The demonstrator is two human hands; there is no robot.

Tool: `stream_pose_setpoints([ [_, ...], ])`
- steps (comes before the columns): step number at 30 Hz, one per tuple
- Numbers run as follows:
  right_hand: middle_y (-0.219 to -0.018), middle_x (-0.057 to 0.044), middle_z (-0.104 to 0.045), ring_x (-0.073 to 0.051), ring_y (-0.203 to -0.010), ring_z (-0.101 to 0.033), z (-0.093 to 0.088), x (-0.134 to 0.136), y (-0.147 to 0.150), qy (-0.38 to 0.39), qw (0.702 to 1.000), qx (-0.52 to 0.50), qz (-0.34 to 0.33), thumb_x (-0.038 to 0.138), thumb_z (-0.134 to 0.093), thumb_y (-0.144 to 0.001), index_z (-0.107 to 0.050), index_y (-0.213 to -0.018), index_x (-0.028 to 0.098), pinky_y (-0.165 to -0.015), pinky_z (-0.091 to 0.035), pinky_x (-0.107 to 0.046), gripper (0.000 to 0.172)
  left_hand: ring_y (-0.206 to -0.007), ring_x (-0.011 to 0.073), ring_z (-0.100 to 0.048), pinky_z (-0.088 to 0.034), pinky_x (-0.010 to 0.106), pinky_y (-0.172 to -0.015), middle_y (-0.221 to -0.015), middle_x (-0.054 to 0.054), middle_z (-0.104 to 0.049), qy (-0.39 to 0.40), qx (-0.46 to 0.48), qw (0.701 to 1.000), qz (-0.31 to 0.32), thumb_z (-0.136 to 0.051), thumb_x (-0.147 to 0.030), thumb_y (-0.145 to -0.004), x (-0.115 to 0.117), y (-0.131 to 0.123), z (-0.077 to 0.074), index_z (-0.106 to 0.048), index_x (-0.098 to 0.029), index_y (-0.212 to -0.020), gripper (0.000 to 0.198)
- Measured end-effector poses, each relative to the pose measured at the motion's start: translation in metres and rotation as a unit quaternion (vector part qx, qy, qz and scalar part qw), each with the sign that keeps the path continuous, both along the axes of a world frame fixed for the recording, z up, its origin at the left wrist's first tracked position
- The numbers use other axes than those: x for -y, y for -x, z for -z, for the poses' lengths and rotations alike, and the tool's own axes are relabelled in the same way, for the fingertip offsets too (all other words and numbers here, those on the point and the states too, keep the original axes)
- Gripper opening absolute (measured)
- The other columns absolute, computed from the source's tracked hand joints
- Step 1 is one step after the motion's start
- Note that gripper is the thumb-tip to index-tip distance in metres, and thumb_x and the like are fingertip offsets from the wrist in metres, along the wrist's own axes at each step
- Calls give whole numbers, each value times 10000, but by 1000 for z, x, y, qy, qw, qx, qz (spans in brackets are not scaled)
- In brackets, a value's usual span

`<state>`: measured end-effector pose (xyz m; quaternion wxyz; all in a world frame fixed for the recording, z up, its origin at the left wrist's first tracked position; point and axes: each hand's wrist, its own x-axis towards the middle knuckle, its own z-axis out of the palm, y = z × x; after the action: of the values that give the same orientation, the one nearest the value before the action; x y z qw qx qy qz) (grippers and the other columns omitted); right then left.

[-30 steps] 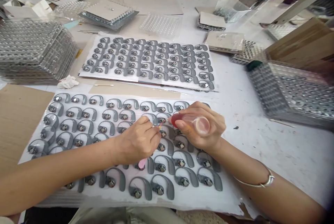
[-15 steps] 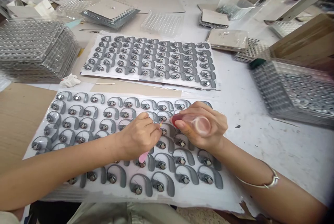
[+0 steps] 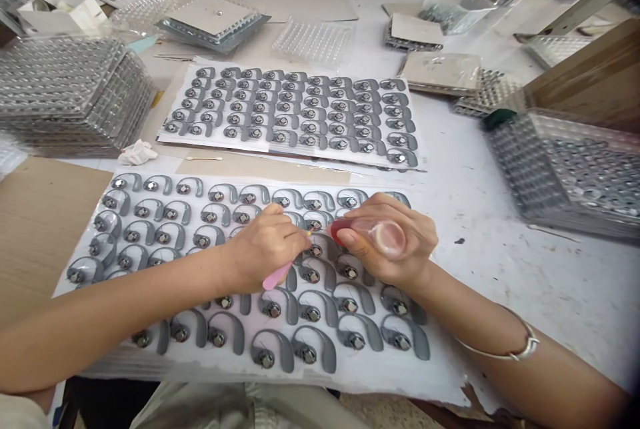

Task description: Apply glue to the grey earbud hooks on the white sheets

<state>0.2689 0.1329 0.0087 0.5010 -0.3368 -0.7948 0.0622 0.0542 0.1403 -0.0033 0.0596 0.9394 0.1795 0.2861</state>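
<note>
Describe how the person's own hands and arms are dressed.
The left hand and right hand are ungloved, the forearms bare. A thin, silver-coloured bangle circles the right forearm. Pale cloth, apparently a sleeve, shows by the left arm.

A workshop; white worktable; stacks of trays; rows of grey pieces

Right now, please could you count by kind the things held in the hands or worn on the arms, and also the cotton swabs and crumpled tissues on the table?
Translucent bottle, in right hand: 1
Pink-ended tool, in left hand: 1
Bracelet: 1
Cotton swab: 1
Crumpled white tissue: 1
Total: 5
</note>
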Motion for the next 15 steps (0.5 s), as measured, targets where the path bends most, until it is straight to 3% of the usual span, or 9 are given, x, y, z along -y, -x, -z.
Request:
stream_pose_setpoints([
  [7, -652, 3, -628, -157, -554, -560, 0, -1, 2, -2, 1000, -17, -4, 161, -699, -773, -594, -845, 225, -482, -491, -293, 143, -584, 136, -578, -424, 305, -676, -691, 39, -679, 72, 27, 997, -7, -466, -50, -807, -4, 1, -4, -603, -135, -813, 161],
  [15, -673, -6, -636, -154, -561, -562, 1, -1, 4, -1, 1000, -17, -4, 155, -684, -789, -598, -856, 218, -483, -490, -290, 125, -650, 140, -644, -420, 295, -693, -749, 31, -714, 146, 32, 989, 1, -497, -79, -834, -9, 2, -12, -618, -143, -833, 137],
])
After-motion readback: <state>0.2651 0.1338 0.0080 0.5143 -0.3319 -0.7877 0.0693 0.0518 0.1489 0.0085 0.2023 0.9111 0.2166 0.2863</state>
